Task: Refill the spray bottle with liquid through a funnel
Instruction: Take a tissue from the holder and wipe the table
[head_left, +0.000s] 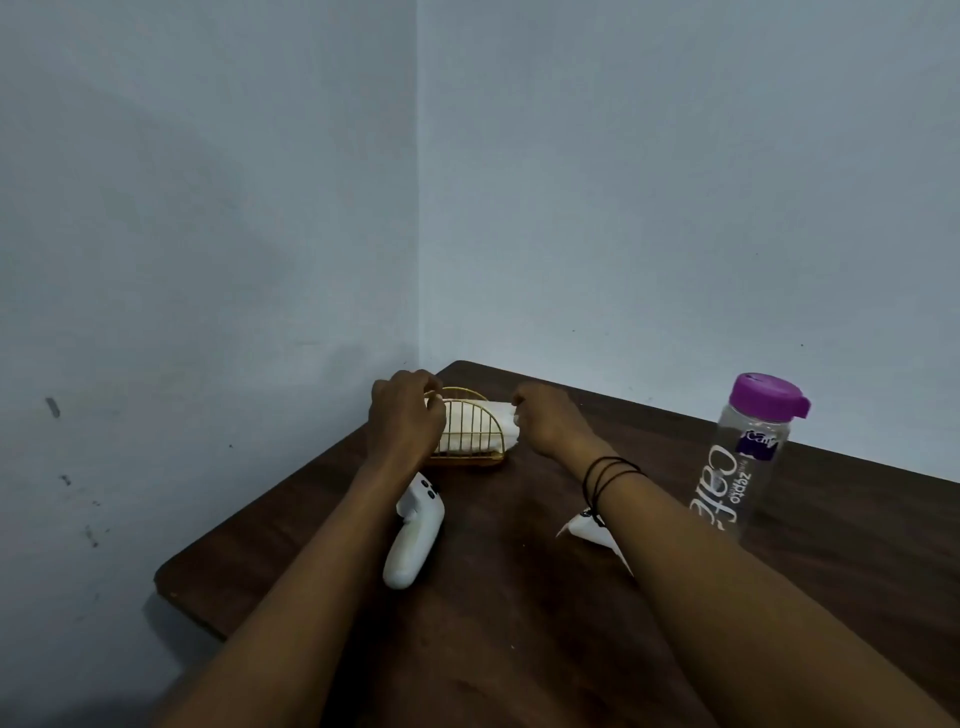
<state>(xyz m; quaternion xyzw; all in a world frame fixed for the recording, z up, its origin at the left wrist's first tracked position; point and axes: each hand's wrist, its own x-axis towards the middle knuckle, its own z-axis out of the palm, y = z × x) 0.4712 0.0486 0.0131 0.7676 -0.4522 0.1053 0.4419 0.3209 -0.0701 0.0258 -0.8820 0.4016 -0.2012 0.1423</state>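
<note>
We stand at a dark brown wooden table (519, 623) set into the corner of a room with two plain pale blue walls (208, 182).

Containers: one gold wire napkin holder (467, 431), arched in outline, stands at the far end of the table near the corner. It holds a stack of white napkins (475, 428), which sticks out past its right side. One clear plastic water bottle (737, 467) with a purple lid (769, 395) stands upright at the right, well apart from the holder. It carries white lettering and a purple label; we cannot tell whether it holds liquid.

Task item: one white spray bottle (413, 535) lies on its side on the table, just beside our left forearm and nearer to us than the holder. Its body is opaque and smooth, and its head, with dark details, points toward the holder. One white funnel-like object (587, 530) lies partly hidden beneath our right forearm; its full shape cannot be told.

Hands: our left hand (405, 415) is at the left end of the holder, fingers curled and pinching at the top of the wire arch. Our right hand (550, 421) has its fingers curled, pinching the right end of the napkins. Thin black cords (608, 475) circle the right wrist.
</note>
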